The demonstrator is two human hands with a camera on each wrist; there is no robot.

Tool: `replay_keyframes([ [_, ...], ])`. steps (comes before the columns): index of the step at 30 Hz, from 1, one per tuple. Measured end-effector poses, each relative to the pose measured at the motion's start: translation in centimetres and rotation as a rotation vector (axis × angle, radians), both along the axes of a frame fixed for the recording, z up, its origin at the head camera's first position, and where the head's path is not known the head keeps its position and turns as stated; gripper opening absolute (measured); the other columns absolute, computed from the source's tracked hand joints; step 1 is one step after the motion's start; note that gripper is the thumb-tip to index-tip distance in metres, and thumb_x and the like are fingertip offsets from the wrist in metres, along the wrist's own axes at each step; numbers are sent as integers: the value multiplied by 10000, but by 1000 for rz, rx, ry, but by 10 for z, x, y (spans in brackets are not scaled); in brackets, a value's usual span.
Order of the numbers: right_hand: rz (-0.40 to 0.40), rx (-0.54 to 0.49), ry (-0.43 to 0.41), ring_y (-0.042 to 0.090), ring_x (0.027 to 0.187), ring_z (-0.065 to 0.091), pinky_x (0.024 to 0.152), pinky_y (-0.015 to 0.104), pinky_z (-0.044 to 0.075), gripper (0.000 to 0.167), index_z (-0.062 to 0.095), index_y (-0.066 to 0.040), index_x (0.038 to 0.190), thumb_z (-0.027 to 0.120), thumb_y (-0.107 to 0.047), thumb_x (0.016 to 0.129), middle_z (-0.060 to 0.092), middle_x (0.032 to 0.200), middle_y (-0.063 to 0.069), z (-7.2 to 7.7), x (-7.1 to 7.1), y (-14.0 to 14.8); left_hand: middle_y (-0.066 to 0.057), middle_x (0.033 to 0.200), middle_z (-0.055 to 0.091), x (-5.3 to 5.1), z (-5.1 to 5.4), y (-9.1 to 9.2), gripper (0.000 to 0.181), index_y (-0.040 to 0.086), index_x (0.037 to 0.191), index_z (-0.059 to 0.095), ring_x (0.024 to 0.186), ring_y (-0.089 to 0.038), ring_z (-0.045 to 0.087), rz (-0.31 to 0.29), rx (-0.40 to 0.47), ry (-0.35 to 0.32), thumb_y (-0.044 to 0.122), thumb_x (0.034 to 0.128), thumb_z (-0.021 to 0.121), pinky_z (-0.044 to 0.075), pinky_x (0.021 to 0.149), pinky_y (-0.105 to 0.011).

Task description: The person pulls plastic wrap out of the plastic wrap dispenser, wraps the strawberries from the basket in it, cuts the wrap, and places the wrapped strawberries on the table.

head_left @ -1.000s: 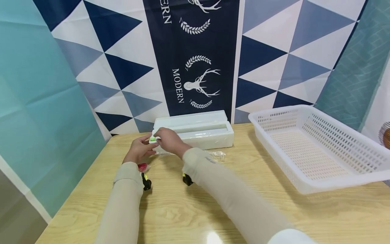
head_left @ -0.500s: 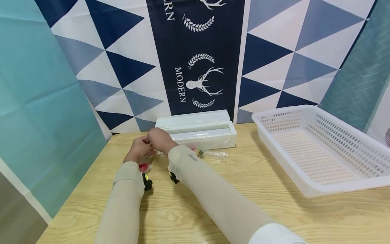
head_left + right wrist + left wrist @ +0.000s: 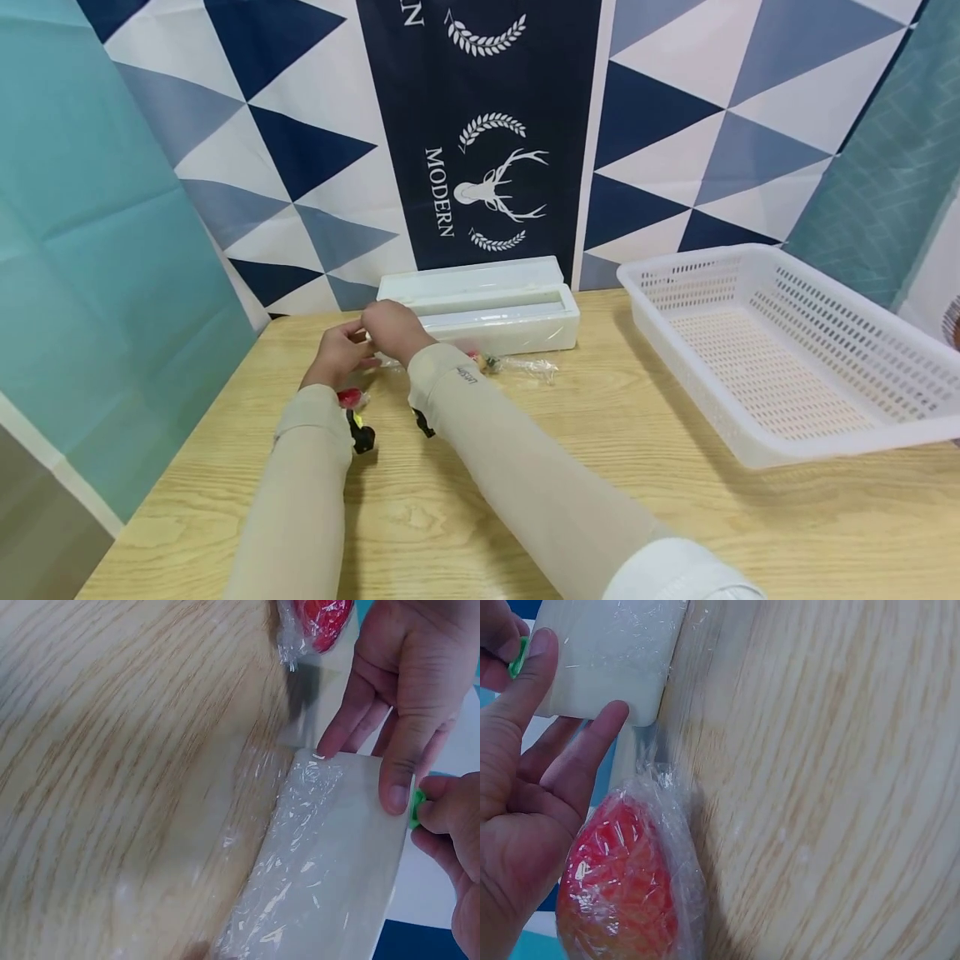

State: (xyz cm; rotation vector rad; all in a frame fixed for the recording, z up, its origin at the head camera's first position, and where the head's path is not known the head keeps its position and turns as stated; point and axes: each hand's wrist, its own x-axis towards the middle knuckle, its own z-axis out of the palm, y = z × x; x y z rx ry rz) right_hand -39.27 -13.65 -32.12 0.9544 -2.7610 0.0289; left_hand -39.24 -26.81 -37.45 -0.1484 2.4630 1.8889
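Observation:
A long white cling film dispenser (image 3: 510,333) lies at the back of the table with its lid raised. My left hand (image 3: 336,357) grips its left end, thumb on the upper edge and fingers underneath. At that same corner my right hand (image 3: 459,832) pinches a small green slider (image 3: 418,806), mostly covered by the fingertips. Clear film clings to the dispenser's front face. Beside my left wrist sits a red, fruit-like item (image 3: 619,889) wrapped in clear film. Another wrapped item (image 3: 482,362), red and brownish, lies in front of the dispenser, partly behind my right sleeve.
A white perforated plastic basket (image 3: 795,375) stands on the right of the wooden table (image 3: 562,483). Patterned cloth (image 3: 480,125) hangs right behind the dispenser. Loose clear film (image 3: 528,367) trails on the wood before it.
My right hand has shifted left and closed over the green slider at the dispenser's left end. The wrapped item by the right sleeve has come into sight. My left hand keeps its place.

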Motion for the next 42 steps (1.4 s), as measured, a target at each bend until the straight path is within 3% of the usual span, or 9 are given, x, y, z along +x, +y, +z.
replay_keyframes([
  [4,-17,-34,-20,142,940,632,867,285,508,102,742,-126,996,695,-160,912,694,1001,0,-3,-4,4,-183,1457,420,3,1,1,632,142,1479,433,1122,-282,596,-10,4,34,50,904,681,558,805,-313],
  [13,-27,-59,-30,164,929,636,878,307,504,80,715,-93,969,645,-95,931,689,975,20,-1,-6,19,-204,1393,506,5,0,0,689,194,1492,407,860,-166,693,-48,13,59,119,885,725,563,793,-329],
  [19,-26,-50,-7,184,942,645,892,313,501,160,716,-79,954,570,-14,943,694,969,36,2,-7,29,-199,1387,520,6,3,2,709,211,1502,391,877,-160,695,-60,14,64,147,881,728,562,806,-344],
  [29,-3,-40,15,187,943,649,890,312,499,156,734,-78,947,615,10,901,704,981,28,-1,-6,42,-200,1398,510,5,-1,3,718,188,1504,384,893,-131,678,-52,26,70,138,876,729,562,810,-368],
  [42,-9,-46,-13,181,1049,639,952,279,471,253,745,-89,1052,632,48,871,708,1083,22,3,-3,55,-218,1415,484,7,0,2,714,186,1511,361,959,-208,675,-63,-15,83,185,891,716,545,851,-407],
])
